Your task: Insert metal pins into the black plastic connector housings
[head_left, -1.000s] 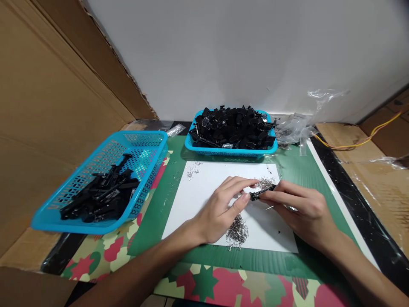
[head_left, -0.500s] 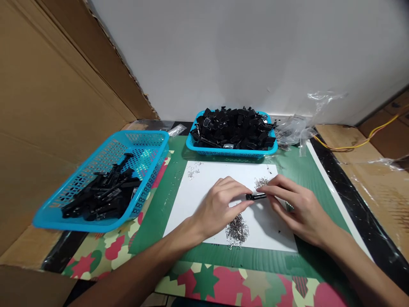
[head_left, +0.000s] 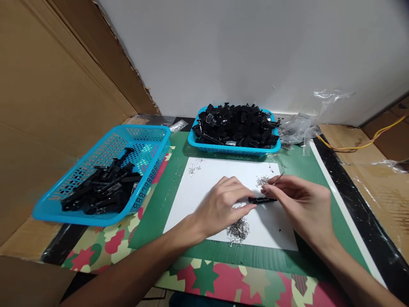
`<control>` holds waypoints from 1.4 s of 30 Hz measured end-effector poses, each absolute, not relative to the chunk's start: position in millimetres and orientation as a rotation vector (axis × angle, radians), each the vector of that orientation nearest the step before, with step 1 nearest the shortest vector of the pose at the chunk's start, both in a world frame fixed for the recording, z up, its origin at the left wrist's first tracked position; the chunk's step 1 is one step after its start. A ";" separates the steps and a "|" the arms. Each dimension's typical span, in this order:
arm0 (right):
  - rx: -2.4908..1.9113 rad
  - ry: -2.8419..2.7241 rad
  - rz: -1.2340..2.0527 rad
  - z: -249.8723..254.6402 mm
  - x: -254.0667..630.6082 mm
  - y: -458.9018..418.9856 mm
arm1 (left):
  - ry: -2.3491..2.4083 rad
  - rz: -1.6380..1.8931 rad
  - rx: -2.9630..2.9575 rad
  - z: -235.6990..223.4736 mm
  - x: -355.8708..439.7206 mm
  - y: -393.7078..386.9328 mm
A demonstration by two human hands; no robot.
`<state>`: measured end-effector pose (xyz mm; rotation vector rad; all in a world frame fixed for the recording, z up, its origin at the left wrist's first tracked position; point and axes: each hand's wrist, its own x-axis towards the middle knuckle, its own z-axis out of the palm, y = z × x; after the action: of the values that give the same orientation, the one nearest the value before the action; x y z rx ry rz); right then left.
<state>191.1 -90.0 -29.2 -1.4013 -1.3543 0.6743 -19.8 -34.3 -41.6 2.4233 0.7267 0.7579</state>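
The black plastic part (head_left: 263, 200) lies above the white sheet (head_left: 188, 196), its left end pinched between the left hand's (head_left: 223, 204) thumb and fingers. At the part's right end is the right hand (head_left: 302, 204), fingertips drawn together.

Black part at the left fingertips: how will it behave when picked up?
The black part is probably stiff, as it looks straight with no visible sag. Its slim shape suggests it is light and could twist in a loose grip. The glossy highlights hint at a smooth, somewhat slippery surface.
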 end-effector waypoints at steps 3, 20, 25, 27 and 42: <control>-1.341 -1.270 0.842 -32.0 183.1 -88.2 | 0.719 0.754 2.451 -42.7 -19.6 -34.7; -1.370 -1.603 0.395 -31.8 176.0 -92.4 | 0.660 0.801 2.500 -47.9 -20.2 -33.9; -1.322 -1.557 0.423 -35.4 173.5 -94.0 | 0.711 0.769 2.441 -42.7 -20.0 -33.3; -1.316 -1.478 0.456 -35.8 174.8 -94.0 | 0.764 0.792 2.388 -39.4 -20.3 -34.7; -1.091 -1.445 0.185 -30.1 183.2 -91.9 | 1.176 1.374 2.136 32.5 -29.8 21.2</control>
<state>183.2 -91.9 -30.1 -1.0905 -1.4449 0.1853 -29.8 21.2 32.5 2.1362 1.1760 1.3744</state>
